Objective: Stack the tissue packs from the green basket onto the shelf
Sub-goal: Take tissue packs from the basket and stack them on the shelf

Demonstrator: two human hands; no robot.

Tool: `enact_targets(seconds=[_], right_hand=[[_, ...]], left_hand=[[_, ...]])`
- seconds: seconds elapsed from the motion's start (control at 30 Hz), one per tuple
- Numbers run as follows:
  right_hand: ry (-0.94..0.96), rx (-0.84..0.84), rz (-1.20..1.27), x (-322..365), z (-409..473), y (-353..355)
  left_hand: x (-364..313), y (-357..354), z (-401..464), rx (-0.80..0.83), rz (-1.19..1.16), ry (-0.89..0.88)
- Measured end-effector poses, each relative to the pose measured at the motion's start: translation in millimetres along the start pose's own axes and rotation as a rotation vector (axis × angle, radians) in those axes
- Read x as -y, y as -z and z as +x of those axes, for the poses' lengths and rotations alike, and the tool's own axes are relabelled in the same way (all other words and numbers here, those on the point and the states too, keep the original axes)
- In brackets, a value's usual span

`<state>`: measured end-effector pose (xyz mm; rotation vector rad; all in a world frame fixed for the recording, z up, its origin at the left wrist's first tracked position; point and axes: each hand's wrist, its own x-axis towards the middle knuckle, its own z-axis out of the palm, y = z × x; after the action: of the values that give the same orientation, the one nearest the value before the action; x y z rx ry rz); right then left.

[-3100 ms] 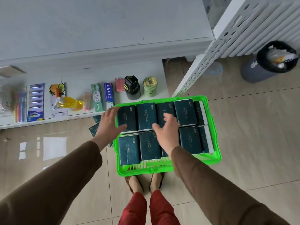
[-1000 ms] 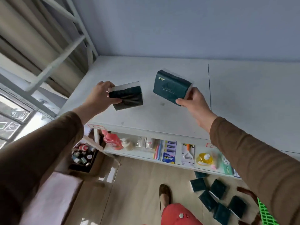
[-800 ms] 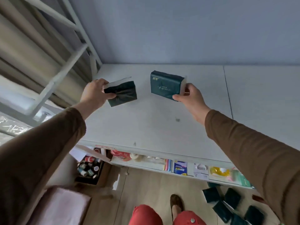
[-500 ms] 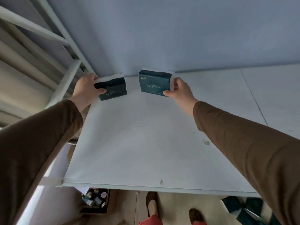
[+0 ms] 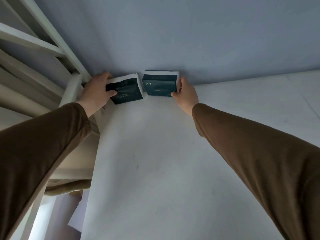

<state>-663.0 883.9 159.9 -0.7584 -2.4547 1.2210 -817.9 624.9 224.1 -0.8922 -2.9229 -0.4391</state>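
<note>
Two dark green tissue packs with white sides lie side by side at the back left corner of the white shelf top [image 5: 155, 161], against the grey wall. My left hand [image 5: 97, 90] grips the left tissue pack [image 5: 129, 93] by its left edge, thumb on top. My right hand [image 5: 186, 93] holds the right tissue pack [image 5: 160, 85] by its right edge, thumb at the front corner. The two packs nearly touch. The green basket is out of view.
A grey wall [image 5: 190, 32] rises directly behind the packs. A white metal frame [image 5: 57, 40] and beige curtain stand at the left of the shelf. The shelf surface extends to the right and toward me.
Both hands have carried the packs from mid-air above the shelf back to its rear left corner and lowered them against the wall. The view has tilted up, so the floor has dropped out of sight.
</note>
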Motion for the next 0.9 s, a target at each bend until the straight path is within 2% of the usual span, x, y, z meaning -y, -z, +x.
enact_targets(seconds=[0.13, 0.4, 0.53, 0.67, 0.77, 0.9], right_hand=[[-0.047, -0.022, 0.095, 11, 9, -9], [-0.094, -0.064, 0.133, 19, 2, -14], [-0.036, -0.083, 0.021, 7, -28, 15], [0.061, -0.085, -0.231, -16, -85, 70], [0.106, -0.096, -0.402, -42, -141, 125], [0.069, -0.144, -0.491, -85, -233, 207]], left_hand=[[4, 0, 13, 0.022, 0.061, -0.030], [0, 0, 5, -0.012, 0.104, -0.053], [-22, 2, -23, -0.128, 0.166, -0.089], [-80, -7, -62, -0.171, 0.128, -0.234], [-144, -27, -98, -0.097, 0.035, -0.364], [-251, -58, -160, 0.025, -0.114, -0.490]])
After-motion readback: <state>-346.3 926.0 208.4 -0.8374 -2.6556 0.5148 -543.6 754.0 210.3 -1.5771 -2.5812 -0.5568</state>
